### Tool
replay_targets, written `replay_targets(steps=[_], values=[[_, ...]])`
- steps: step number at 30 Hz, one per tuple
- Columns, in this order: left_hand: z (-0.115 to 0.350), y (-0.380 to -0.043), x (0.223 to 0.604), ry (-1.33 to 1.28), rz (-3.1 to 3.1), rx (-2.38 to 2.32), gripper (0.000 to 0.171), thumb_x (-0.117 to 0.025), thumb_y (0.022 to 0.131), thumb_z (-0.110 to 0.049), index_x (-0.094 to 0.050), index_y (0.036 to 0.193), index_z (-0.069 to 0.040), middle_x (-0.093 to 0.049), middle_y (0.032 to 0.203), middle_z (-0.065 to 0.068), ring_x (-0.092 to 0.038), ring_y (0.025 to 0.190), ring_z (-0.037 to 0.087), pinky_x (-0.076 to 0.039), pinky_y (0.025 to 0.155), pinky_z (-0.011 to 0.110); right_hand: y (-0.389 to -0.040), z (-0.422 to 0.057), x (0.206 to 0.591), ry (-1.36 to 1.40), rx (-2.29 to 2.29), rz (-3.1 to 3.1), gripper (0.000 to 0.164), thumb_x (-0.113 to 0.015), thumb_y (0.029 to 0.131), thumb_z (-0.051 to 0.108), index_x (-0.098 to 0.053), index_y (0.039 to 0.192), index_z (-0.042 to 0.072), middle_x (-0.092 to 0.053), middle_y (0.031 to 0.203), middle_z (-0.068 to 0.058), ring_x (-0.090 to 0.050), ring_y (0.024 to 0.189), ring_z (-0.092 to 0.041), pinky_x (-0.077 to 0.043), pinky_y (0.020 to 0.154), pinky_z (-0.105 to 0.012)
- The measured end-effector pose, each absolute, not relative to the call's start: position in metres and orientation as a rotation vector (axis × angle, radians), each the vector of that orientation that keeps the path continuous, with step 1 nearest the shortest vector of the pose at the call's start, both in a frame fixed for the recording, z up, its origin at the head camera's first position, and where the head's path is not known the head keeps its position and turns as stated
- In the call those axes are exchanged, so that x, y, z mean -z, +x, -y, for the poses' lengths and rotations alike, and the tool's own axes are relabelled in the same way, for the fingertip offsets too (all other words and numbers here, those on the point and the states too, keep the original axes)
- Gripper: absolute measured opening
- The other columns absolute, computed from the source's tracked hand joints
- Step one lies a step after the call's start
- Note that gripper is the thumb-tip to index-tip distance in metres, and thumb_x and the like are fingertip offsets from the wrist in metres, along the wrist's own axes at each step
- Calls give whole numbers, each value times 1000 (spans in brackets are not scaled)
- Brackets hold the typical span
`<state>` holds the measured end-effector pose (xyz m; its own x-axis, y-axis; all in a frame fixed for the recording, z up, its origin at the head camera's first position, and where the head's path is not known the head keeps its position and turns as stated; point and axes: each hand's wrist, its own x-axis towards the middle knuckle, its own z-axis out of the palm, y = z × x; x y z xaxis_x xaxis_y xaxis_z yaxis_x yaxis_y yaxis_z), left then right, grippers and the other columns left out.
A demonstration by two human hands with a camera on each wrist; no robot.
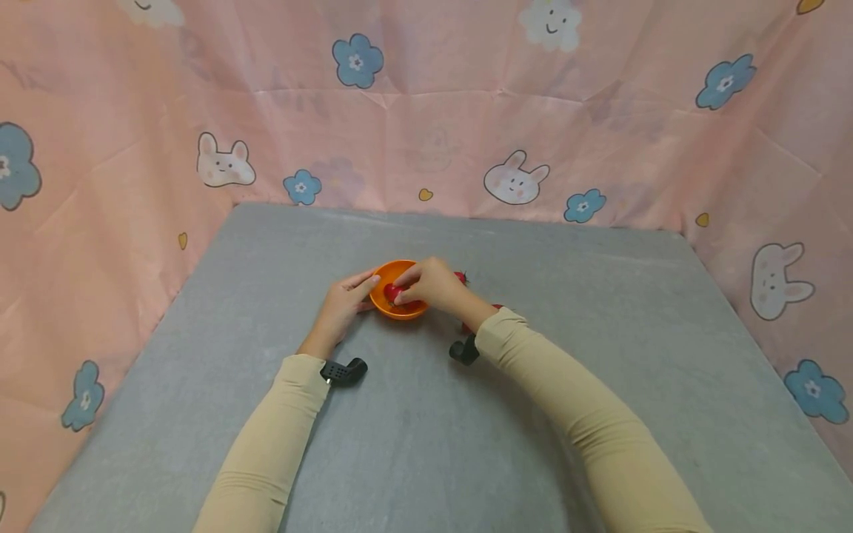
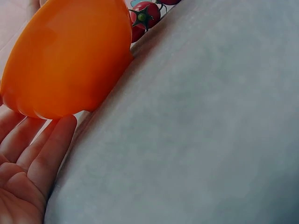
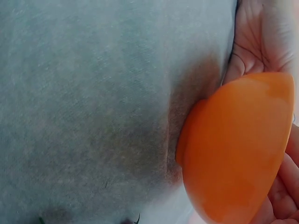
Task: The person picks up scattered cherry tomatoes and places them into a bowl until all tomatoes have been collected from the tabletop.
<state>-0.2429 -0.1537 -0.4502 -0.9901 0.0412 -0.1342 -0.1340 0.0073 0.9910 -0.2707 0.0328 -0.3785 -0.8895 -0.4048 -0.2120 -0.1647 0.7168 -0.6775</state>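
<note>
An orange bowl stands on the grey tabletop. My left hand holds its left side, thumb at the rim and fingers against the outer wall; in the left wrist view the fingers reach under the bowl. Over the bowl's right rim comes my right hand, pinching a red cherry tomato inside the bowl between thumb and fingers. The right wrist view shows mostly the bowl's outside. Part of the bowl's inside is hidden by the right hand.
Just right of the bowl lie more red tomatoes with green stems, partly covered by the right hand and wrist. In the left wrist view these tomatoes show behind the bowl. A pink printed curtain surrounds the table's back and sides.
</note>
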Motion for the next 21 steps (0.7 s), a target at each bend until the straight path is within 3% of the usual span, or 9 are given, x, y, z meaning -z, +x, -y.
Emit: replay_targets(steps=[5,11,21], values=[[154,-243,450,-90,-2139,-2129,46,-60,100,-31,-58,140,-9,-57,144,9,-61,119,20,-59,86,24,-271,-30,379,-461,909,-2595,32,-83,81,25,-78,111,13,-73,121,-5,-55,118,-24,-45,111,-38],[154,-243,450,-86,-2130,-2139,46,-60,101,-30,-57,140,-8,-57,144,11,-62,115,18,-59,85,23,-272,-33,376,-424,950,-2566,30,-81,84,24,-78,112,14,-72,122,-5,-56,115,-25,-49,106,-37],[153,-244,449,-102,-2116,-2152,45,-60,101,-27,-56,141,-7,-55,147,10,-56,129,24,-59,84,23,-288,-64,371,-325,1251,-2517,31,-80,84,24,-77,113,12,-73,120,-7,-59,116,-24,-50,104,-40]])
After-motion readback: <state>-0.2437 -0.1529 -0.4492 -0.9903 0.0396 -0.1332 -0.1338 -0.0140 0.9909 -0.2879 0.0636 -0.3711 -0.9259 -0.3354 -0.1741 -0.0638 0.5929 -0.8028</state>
